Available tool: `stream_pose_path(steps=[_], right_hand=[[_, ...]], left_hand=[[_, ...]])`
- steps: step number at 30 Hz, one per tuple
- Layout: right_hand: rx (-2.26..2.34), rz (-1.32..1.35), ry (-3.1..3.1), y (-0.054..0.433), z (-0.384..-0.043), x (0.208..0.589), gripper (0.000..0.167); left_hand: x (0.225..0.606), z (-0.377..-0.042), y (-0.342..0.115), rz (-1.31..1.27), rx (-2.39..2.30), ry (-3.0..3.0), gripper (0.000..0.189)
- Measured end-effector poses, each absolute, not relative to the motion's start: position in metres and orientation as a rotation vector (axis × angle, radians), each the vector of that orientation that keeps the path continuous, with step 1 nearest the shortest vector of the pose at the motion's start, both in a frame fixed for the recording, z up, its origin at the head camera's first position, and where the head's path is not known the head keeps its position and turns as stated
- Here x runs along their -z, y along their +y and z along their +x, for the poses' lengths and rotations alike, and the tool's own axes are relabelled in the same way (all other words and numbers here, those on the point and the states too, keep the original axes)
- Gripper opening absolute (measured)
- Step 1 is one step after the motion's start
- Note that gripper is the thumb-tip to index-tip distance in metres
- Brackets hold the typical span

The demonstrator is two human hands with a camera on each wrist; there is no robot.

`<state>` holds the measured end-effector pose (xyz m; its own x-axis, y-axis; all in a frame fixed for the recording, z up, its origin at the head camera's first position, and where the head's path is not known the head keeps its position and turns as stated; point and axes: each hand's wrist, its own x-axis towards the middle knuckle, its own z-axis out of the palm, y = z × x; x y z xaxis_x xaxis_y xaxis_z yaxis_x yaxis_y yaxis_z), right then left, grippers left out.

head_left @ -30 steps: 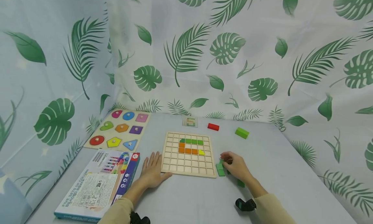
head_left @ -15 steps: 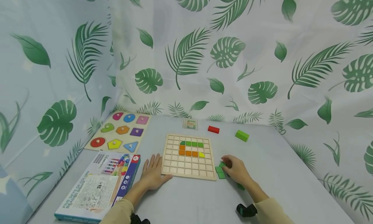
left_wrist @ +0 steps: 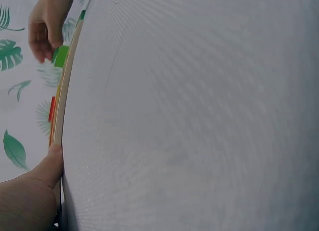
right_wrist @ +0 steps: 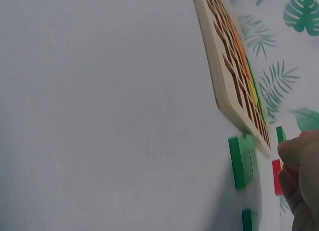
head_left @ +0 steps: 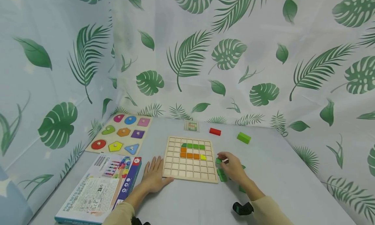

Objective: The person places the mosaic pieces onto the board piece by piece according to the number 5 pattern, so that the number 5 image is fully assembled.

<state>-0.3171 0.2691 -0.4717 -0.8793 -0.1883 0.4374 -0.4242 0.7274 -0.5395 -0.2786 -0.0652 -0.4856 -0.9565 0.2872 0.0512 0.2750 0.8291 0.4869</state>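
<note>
A wooden grid board lies mid-table, with green, orange and yellow pieces in some of its squares. Beside its left edge my left hand rests flat with fingers spread, the thumb against the board's near corner. At the board's right side, my right hand pinches a small green tile between thumb and fingers; the right wrist view shows this green tile held up at the fingertips. Loose green tiles lie beneath and near that hand, partly hidden by it.
A red block and a light green block lie farther back. Behind the board is a small pattern card. To the left are a knobbed shape puzzle and a boxed bead set. Leaf-printed cloth walls the table.
My right hand has lifted a green tile from among the loose ones and shifted slightly left toward the board's edge. The left hand stays put.
</note>
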Motion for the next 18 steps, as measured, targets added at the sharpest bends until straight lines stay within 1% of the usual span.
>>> stream_pose_path(steps=[11,18], right_hand=[[-1.025,0.594,-2.553,0.235,-0.322,0.475,0.032],[-1.031,0.561,-2.614,0.225,-0.326,0.477,0.031]], left_hand=[[0.485,-0.278,-0.066,0.441,-0.78,2.981,0.091],[0.485,-0.278,-0.067,0.444,-0.779,2.985,0.091]])
